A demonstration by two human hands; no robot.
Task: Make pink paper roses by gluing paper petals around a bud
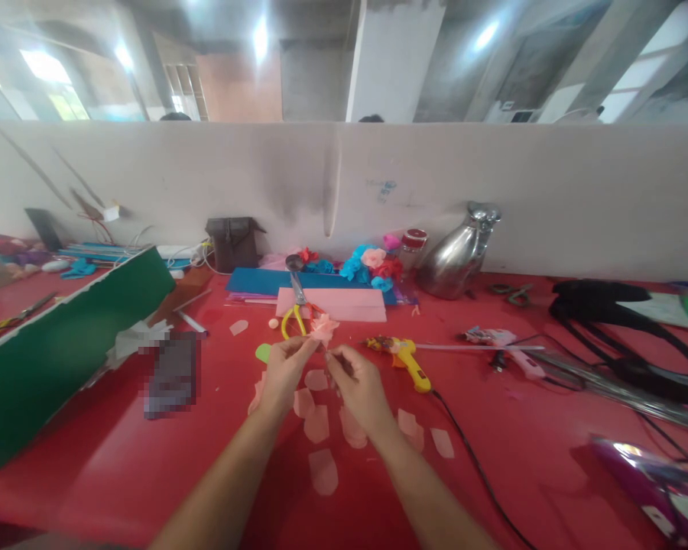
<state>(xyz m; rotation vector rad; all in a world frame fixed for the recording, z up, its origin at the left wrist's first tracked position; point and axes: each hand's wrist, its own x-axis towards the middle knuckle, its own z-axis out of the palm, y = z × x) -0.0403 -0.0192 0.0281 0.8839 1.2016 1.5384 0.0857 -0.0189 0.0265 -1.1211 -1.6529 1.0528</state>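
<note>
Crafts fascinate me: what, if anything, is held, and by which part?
A pink paper flower, pinched near its base by the left hand; right hand: cannot tell.

Flower (323,327): lower end hidden by fingers (344,360)
Dark slab (173,373): pixelated
Iron (645,485): cut off, towards table's (516,435) near edge

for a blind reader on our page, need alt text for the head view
A person's left hand holds a small pink flower, right hand at its base, above a red table. Petal-shaped pink pieces lie nearby, a yellow glue gun to the right.
</note>
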